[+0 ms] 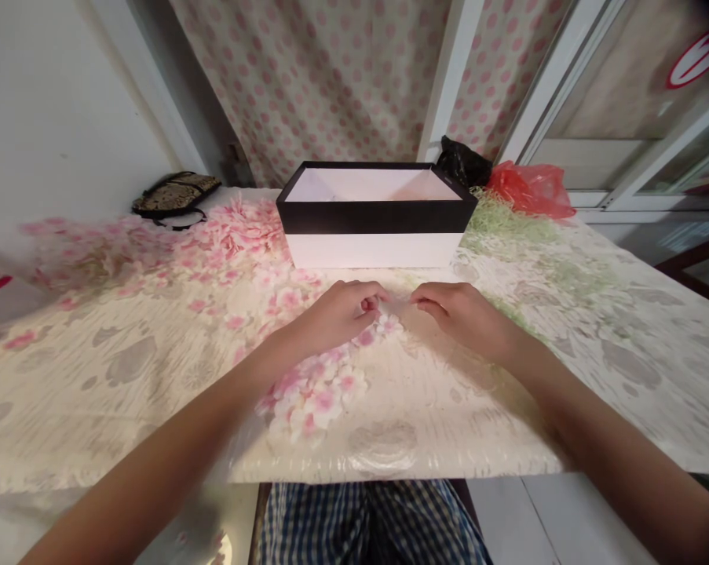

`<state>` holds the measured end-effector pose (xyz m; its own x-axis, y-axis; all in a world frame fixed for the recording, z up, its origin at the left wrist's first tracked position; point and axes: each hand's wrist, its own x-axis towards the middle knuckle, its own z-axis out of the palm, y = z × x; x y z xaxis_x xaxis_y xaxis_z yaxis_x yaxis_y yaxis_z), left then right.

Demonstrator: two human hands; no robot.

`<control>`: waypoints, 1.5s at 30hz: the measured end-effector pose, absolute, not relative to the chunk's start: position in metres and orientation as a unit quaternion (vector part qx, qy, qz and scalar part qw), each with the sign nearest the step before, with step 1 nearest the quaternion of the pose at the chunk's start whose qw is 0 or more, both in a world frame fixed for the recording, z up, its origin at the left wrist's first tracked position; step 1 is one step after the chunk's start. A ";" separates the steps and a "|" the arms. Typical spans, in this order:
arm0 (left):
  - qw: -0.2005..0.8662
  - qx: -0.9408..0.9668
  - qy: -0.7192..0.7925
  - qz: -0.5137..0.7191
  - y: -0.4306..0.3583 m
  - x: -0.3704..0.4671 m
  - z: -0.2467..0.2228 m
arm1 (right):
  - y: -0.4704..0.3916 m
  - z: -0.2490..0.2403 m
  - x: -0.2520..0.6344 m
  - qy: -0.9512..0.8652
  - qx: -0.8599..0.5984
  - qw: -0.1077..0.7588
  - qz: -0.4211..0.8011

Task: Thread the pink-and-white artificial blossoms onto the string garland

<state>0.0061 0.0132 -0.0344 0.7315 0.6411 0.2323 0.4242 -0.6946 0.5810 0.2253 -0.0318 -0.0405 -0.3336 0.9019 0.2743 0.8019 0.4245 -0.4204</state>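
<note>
Just in front of a white box with a black rim, my two hands are close together over the table. My left hand has its fingers curled in a pinch beside small pink-and-white petals; something pale and thin shows at its fingertips, too small to make out. My right hand is a little to the right, its thumb and fingers pressed together, with a faint, see-through something between the hands. Loose petals lie below my left hand and forearm.
Pink flowers are heaped left of the box. Green shredded strands spread to its right, near a red plastic bag and a black bag. A patterned pouch lies at the back left. The table's front edge is near.
</note>
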 end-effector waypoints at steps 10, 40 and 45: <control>0.189 0.929 0.294 0.120 0.013 -0.002 -0.025 | -0.034 -0.039 0.219 -0.819 -0.424 0.294 0.250; 0.490 0.792 0.301 0.203 0.008 -0.001 -0.008 | -0.036 -0.031 0.219 -0.602 -0.457 0.510 0.411; 0.494 0.780 0.287 0.255 0.010 0.003 -0.024 | -0.041 -0.034 0.208 -0.635 -0.424 0.447 0.466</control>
